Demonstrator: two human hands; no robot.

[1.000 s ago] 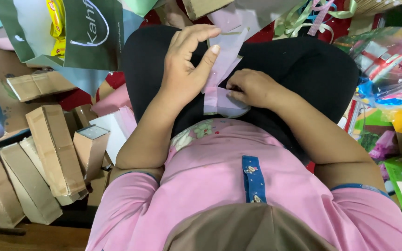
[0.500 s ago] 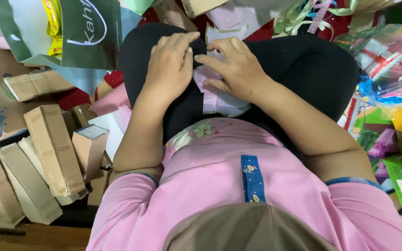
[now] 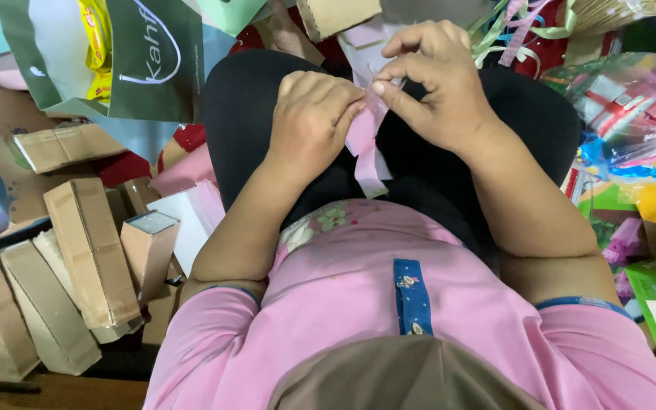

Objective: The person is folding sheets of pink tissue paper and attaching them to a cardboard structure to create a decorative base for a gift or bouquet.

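1. Brown cardboard boxes (image 3: 77, 250): a stack stood and leaned at the far left, well apart from both hands; no part in the work.
2. Green paper bag (image 3: 127, 64): lay at upper left, beside the person's dark-trousered lap.
3. Left hand (image 3: 309, 125): fingers were curled shut, thumb and forefinger pinching the left edge of the pink paper strip (image 3: 364, 148). Judgement: this hand served as the anchor and did best keeping its pinch firm and motionless, close to the fold line.
4. Pink paper strip: held above the lap between both hands, its lower end hanging loose toward the pink shirt (image 3: 389, 304). Judgement: the paper looked thin and soft; a hard tug would likely have torn or creased it off line, so edges needed matching before pressing.
5. Right hand (image 3: 438, 83): fingertips were closed on the strip's upper part, touching the left hand's fingertips. Judgement: this hand did the shaping; small movements, with the crease run between thumb and forefinger, suited it best.
6. Coloured ribbons (image 3: 510, 34) and clear plastic packets (image 3: 624, 106): lay at upper right, apart from the hands.
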